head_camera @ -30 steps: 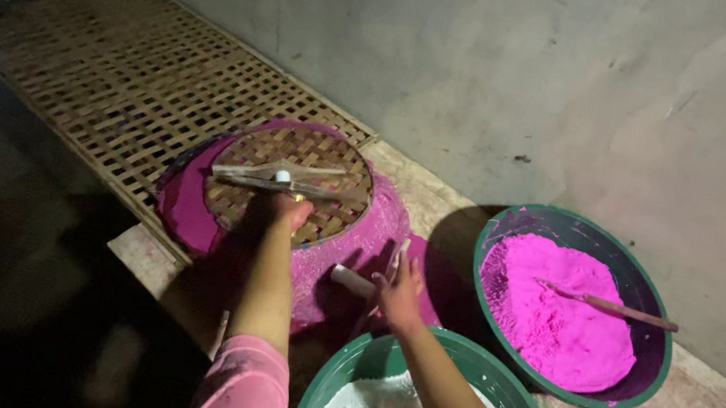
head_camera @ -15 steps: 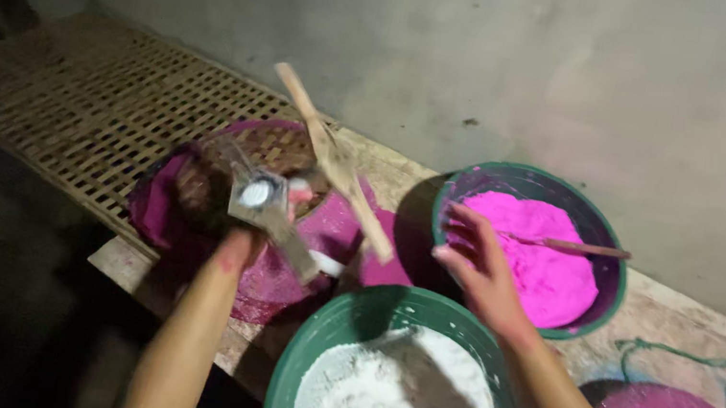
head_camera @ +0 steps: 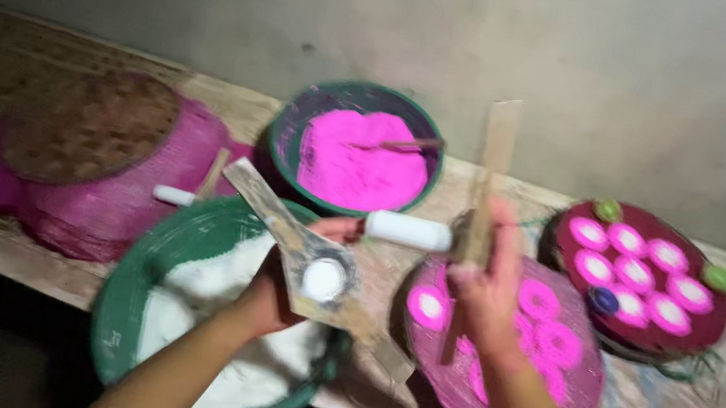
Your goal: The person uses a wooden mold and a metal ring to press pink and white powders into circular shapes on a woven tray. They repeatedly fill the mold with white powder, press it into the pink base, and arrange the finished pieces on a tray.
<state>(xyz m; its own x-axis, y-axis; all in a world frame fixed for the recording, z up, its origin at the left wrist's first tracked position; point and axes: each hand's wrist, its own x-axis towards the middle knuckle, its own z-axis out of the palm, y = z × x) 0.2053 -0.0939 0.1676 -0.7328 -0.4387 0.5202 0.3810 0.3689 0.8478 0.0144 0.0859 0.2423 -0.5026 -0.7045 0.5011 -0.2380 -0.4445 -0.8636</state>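
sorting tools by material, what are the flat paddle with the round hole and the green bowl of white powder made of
Flat paddle in the left hand: looks like bare unfinished wood, pale and matte. Green round bowl: probably plastic, its rim smooth and evenly coloured; blur leaves that open.

One camera only, worn on the person's head. It looks forward and steeply down across the table [head_camera: 5,259] toward a bare grey wall [head_camera: 598,67] that fills the top of the view. Close range: both forearms enter from the bottom edge, the left hand [head_camera: 276,292] and right hand [head_camera: 490,292] near centre. The table runs slantwise, its far edge against the wall, its near edge cut off low left. The view spans from a domed pink basket [head_camera: 107,193] at left to a round tray of pink discs [head_camera: 638,277] at right. Motion blur softens everything. No second view, so no shared ground to note.
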